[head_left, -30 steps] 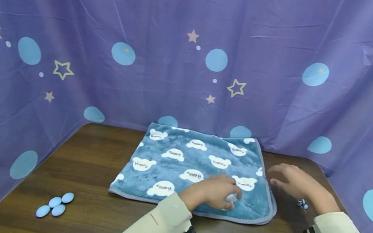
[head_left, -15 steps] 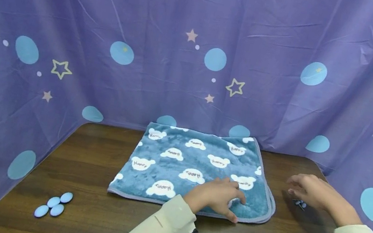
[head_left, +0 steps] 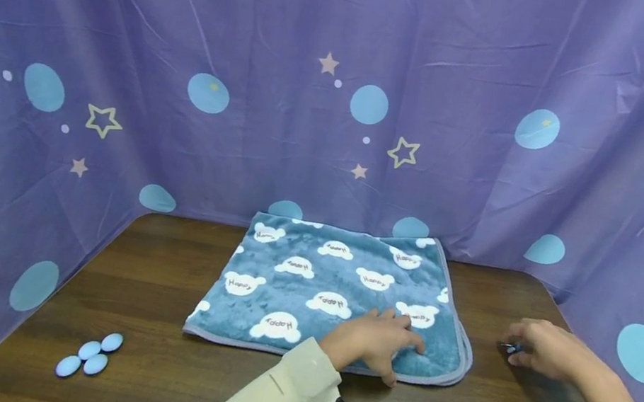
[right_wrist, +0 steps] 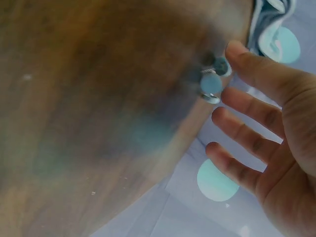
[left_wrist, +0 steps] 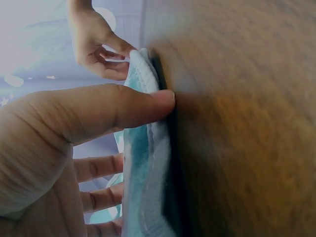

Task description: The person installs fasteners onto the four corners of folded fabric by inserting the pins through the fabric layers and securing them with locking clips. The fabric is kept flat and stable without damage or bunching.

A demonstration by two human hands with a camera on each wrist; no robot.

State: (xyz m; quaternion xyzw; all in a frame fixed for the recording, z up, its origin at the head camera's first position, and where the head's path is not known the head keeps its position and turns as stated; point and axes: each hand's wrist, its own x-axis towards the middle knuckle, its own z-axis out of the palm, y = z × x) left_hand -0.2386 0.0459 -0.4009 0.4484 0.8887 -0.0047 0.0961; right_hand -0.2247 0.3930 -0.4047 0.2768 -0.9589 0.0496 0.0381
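Note:
A teal fleece blanket (head_left: 307,285) with white bear prints lies folded on the table. My left hand (head_left: 378,340) rests at its near right part with fingers spread. In the left wrist view, my left thumb lies across the grey edging (left_wrist: 160,182), with the other fingers behind it. Right of the blanket, my right hand (head_left: 544,351) is over some small blue-headed pins (head_left: 511,347). The right wrist view shows the thumb and index fingertips on either side of the blue-headed pins (right_wrist: 211,83), with no firm pinch visible. The other right fingers are loosely extended.
Several light blue oval caps (head_left: 90,350) lie in a group at the front left of the wooden table (head_left: 163,295). A purple curtain (head_left: 291,81) with stars and dots hangs behind the table and along its sides.
My right hand has moved right and down from beside the blanket to the blue-headed pins. My left fingers have spread wider on the blanket, the thumb now at its near edge.

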